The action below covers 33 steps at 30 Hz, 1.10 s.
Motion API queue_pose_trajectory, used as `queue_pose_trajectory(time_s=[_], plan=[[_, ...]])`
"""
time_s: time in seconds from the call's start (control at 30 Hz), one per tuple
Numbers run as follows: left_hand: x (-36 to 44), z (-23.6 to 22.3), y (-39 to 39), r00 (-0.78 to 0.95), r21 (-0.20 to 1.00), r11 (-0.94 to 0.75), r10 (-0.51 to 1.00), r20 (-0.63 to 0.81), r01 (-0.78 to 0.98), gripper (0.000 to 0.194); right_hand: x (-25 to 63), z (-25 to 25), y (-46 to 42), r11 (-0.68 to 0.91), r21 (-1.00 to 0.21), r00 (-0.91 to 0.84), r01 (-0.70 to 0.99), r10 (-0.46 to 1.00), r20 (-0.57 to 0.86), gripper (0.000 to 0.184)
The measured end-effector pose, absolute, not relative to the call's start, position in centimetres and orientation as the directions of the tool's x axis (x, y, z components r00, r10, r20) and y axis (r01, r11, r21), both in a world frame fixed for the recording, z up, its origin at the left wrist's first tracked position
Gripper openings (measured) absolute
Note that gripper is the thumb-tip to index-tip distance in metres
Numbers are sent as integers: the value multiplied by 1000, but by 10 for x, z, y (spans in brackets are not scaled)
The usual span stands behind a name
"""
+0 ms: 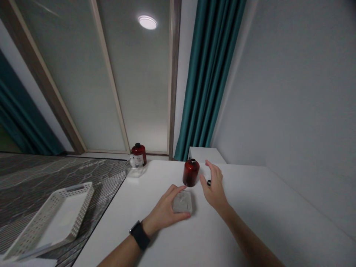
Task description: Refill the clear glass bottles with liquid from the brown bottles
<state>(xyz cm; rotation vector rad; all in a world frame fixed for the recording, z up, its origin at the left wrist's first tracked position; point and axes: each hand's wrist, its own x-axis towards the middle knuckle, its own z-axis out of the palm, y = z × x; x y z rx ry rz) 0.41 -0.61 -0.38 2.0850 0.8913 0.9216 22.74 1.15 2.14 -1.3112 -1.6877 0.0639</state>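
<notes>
My left hand (168,209), with a dark watch on its wrist, grips a translucent, squarish container (182,202) on the white table. Its thumb and fingers reach around opposite edges. A dark red, see-through bottle (190,173) stands upright just beyond, with no cap on its neck. To the right of the bottle, my right hand (213,187) is open, its thumb and fingers spread apart. Between them a small black cap (209,183) shows, partly hidden by the hand; no grip on it is visible.
At the table's far left corner are a second red bottle (139,154) with a black cap and a clear tray (136,171) with a white item (136,161) on it. A white perforated basket (83,202) lies left of the table (236,237). A wall (300,104) borders the right.
</notes>
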Motion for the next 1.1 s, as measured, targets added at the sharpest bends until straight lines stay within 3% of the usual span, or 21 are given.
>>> queue_pose_trajectory(time_s=[0.07,0.13,0.33,0.47,0.57,0.73,1.1], plan=[[4,-6,-5,508,790,-535,791,342,300,82,222,15,-7,537,-620,-55,573,780,624,42],[5,-9,-4,500,790,-541,789,357,289,84,216,5,-21,556,-696,-161,454,820,550,36],[4,-13,-1,484,797,-554,780,397,241,89,208,-14,-36,445,-849,-370,284,868,331,53],[4,-13,0,477,803,-553,780,405,222,88,207,-12,-37,450,-843,-439,295,848,299,82],[5,-16,1,472,797,-563,776,419,218,86,205,-10,-38,440,-831,-450,340,852,267,89],[6,-19,3,490,814,-554,766,416,175,74,206,-13,-33,379,-849,-409,368,886,219,85],[7,-20,5,557,820,-539,747,362,190,63,210,-22,-26,407,-839,-401,363,880,253,73]])
